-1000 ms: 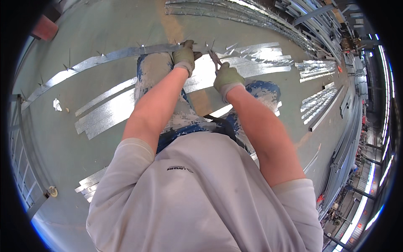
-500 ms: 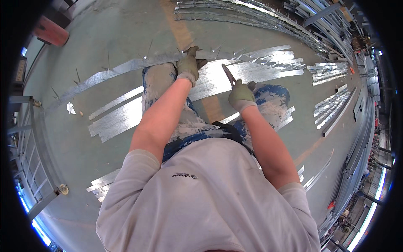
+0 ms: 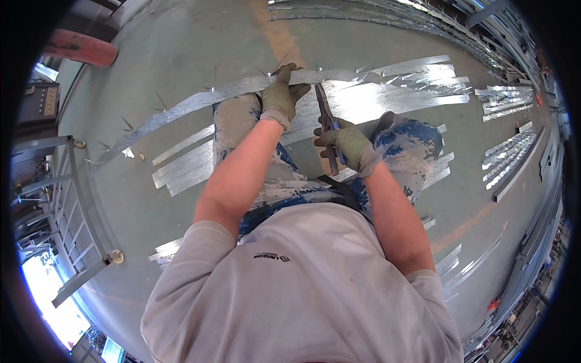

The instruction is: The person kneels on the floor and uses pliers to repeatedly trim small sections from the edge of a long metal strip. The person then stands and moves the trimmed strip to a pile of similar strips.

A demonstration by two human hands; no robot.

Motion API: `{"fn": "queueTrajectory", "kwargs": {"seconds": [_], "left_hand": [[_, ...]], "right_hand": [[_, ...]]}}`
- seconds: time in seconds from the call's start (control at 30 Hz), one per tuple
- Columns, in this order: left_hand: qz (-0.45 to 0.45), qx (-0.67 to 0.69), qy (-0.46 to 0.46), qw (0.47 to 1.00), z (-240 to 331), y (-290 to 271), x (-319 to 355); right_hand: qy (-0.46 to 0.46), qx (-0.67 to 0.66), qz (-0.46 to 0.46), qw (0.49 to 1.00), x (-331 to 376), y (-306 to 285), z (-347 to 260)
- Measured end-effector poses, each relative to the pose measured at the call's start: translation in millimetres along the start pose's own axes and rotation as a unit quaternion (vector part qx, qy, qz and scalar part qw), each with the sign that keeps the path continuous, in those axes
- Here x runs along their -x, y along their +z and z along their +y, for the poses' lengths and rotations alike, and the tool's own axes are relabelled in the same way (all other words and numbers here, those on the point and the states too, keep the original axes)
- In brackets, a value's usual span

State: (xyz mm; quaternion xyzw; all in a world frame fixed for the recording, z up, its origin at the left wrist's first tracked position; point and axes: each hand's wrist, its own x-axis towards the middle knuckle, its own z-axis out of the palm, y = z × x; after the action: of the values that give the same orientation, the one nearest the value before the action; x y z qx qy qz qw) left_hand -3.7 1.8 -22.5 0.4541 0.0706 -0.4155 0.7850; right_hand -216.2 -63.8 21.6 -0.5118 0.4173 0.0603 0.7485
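Observation:
My left hand, in an olive work glove, is closed on a long, thin metal strip with upright spikes along it. The strip bows across in front of my knees, and its left end hangs low over the floor. My right hand, gloved alike, grips dark pliers with blue on the handles. Their handles stand apart, and their tip points up close to the strip, just right of my left hand. Whether the jaws touch the strip, I cannot tell. Flat shiny metal strips lie beneath, side by side.
More flat strips lie left of my knee. Bundles of spiked strips lie at the far side, with short stacks at the right. A wheeled metal frame stands left, and a red cylinder lies at the far left.
My right hand has raised the pliers toward the strip, and their handles now show spread apart. My left hand keeps its hold on the strip. The whole view has shifted slightly.

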Motion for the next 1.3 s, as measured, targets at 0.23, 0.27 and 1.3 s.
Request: {"fn": "queueTrajectory", "kwargs": {"seconds": [0.23,0.27,1.3], "left_hand": [[-0.015,-0.011,0.01,1.0,-0.2,-5.0,-0.2],[-0.02,-0.007,0.009,1.0,-0.9,-5.4,0.2],[-0.058,-0.072,0.033,0.995,1.1,-3.6,5.8]], "right_hand": [[0.028,0.011,-0.032,0.999,-12.3,-1.5,-7.1],[0.026,0.011,-0.03,0.999,-13.8,-2.0,-6.5],[0.03,-0.241,-0.003,0.97,-17.6,65.2,7.8]]}}
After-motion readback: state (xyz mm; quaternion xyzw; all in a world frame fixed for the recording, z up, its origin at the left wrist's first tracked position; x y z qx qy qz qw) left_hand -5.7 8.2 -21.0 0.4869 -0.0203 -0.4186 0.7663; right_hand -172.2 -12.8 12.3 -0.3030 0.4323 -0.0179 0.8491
